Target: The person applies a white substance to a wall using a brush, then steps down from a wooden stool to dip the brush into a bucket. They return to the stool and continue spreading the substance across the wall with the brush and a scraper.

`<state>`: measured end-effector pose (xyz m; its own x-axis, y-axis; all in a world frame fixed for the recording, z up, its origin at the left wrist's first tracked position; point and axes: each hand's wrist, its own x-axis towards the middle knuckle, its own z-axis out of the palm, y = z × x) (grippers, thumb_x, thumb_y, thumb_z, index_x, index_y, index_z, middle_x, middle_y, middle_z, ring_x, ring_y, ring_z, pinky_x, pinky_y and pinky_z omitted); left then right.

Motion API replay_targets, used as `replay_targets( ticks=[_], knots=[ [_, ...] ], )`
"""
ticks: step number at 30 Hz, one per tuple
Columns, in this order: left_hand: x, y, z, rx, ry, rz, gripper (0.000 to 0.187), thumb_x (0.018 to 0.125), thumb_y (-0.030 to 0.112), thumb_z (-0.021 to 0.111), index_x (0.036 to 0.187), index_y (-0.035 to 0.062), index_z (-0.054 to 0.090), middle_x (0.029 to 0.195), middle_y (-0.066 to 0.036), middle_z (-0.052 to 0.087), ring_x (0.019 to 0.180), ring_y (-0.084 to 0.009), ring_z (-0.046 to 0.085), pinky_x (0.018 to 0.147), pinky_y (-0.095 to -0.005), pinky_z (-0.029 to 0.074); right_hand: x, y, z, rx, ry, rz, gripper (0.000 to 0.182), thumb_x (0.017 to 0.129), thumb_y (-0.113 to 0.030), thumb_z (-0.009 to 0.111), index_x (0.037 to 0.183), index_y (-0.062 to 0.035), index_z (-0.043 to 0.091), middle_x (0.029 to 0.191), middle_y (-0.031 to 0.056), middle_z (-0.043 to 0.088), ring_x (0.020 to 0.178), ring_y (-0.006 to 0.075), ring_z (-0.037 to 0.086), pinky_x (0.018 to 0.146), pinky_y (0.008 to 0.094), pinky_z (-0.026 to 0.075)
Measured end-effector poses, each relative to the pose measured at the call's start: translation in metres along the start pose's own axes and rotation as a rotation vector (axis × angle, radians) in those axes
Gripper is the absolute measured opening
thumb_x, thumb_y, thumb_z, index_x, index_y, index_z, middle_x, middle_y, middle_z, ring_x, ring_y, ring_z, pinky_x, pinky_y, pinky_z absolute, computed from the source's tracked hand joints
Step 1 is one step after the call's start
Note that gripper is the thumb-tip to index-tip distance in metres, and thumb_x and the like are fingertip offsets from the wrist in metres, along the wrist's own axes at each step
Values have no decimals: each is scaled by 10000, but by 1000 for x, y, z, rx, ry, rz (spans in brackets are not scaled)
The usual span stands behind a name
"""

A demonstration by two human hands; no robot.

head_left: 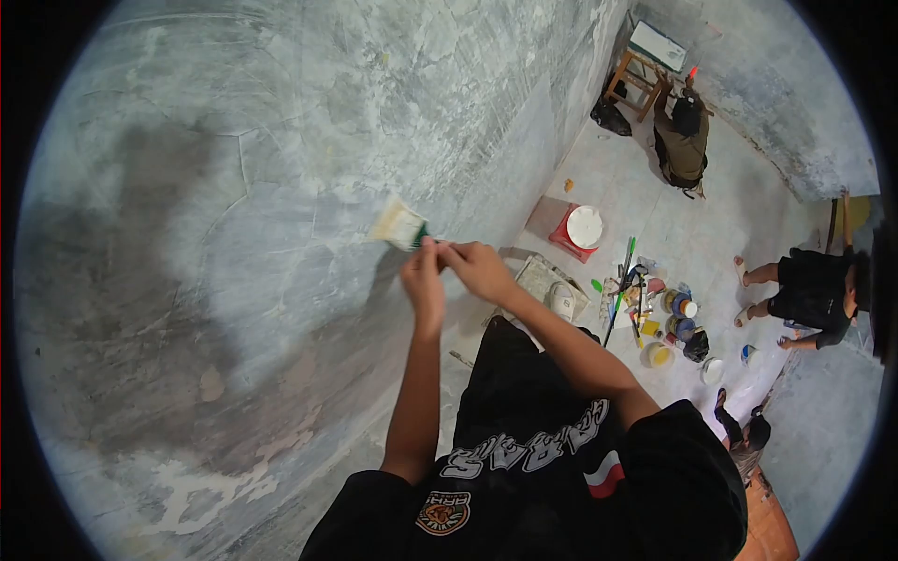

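A paintbrush [401, 225] with wide pale bristles and a dark green part by the handle is held in front of the grey plastered wall [281, 257]. The fingertips of my left hand [424, 286] pinch it just below the bristles. Close beside them, my right hand [479, 270] is closed around the handle end, most of which the fingers hide. The bristles point up and left, overlapping the wall in this view.
Below me, a white bucket [585, 227] stands on a red stool [564, 241]. Paint pots, tools and a black bag [696, 346] crowd the floor [622, 192]. One person [682, 140] crouches by a wooden stool [635, 85]; another [814, 288] stands right, a third [746, 449] lower right.
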<state>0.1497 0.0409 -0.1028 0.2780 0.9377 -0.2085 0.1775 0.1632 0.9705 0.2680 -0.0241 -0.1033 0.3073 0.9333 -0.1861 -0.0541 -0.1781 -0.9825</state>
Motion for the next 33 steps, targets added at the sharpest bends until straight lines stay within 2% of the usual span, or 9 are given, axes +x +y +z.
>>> replay_targets(
  ticks=[6, 8, 13, 19, 20, 23, 25, 27, 33],
  knots=[
    [47, -158, 25, -98, -62, -443, 377, 1051, 358, 552, 991, 22, 711, 888, -43, 696, 779, -151, 679, 709, -284, 554, 37, 156, 2, -309, 18, 321, 535, 991, -485, 480, 1009, -24, 752, 930, 268, 712, 915, 436, 695, 828, 467, 537],
    [52, -195, 25, -107, -94, -801, 350, 1059, 368, 513, 1038, 74, 701, 931, -28, 704, 821, -176, 678, 735, -322, 548, 38, 208, 16, -462, 36, 457, 534, 988, -471, 474, 978, -14, 750, 904, 277, 705, 914, 449, 690, 844, 493, 533],
    [31, -195, 30, -39, -185, -954, 349, 1058, 388, 470, 1139, 125, 684, 1044, -21, 703, 894, -192, 666, 785, -351, 518, 3, 199, 17, -444, 125, 457, 543, 1001, -450, 454, 988, 13, 736, 932, 283, 703, 923, 457, 683, 850, 501, 532],
    [-39, -48, 13, -222, -264, -433, 340, 1079, 292, 469, 1198, 29, 648, 1069, -87, 706, 970, -189, 673, 874, -346, 532, -49, 79, 6, -151, 147, 163, 440, 1035, -359, 511, 1017, 28, 720, 925, 259, 713, 862, 324, 726, 775, 419, 540],
    [-47, -16, 7, -157, -236, -208, 338, 1085, 262, 457, 1181, -6, 638, 1081, -121, 703, 993, -203, 670, 899, -352, 531, -51, 52, 7, 8, 131, 63, 385, 1038, -315, 541, 1015, 28, 716, 889, 247, 713, 830, 261, 731, 746, 388, 536],
    [-58, 84, -8, 3, -154, 345, 374, 1100, 234, 404, 1141, -73, 613, 1112, -198, 690, 1016, -251, 663, 936, -374, 523, -49, -75, 5, 122, 82, -236, 353, 1010, -326, 579, 995, 0, 714, 704, 210, 637, 591, 320, 626, 576, 384, 479],
    [-56, 138, -13, -35, -62, 448, 350, 1092, 199, 412, 1117, -83, 617, 1089, -192, 691, 1014, -271, 666, 927, -389, 527, -37, -123, 2, 96, -31, -256, 336, 1010, -312, 583, 988, -3, 713, 689, 197, 628, 559, 292, 607, 555, 378, 468],
    [-46, 168, -12, -147, -28, 527, 366, 1095, 209, 401, 1113, -86, 616, 1114, -202, 685, 1016, -279, 667, 929, -397, 529, -21, -151, 9, 146, -88, -395, 306, 1027, -269, 590, 966, 13, 693, 638, 153, 544, 545, 125, 483, 519, 349, 425],
    [11, 91, -4, -151, 47, 385, 415, 1098, 299, 419, 1123, -66, 614, 1133, -178, 684, 1029, -236, 654, 906, -345, 529, 48, -65, 27, 228, -73, -444, 337, 1025, -311, 573, 1021, -2, 708, 787, 139, 699, 691, 211, 673, 666, 338, 523]
  ],
)
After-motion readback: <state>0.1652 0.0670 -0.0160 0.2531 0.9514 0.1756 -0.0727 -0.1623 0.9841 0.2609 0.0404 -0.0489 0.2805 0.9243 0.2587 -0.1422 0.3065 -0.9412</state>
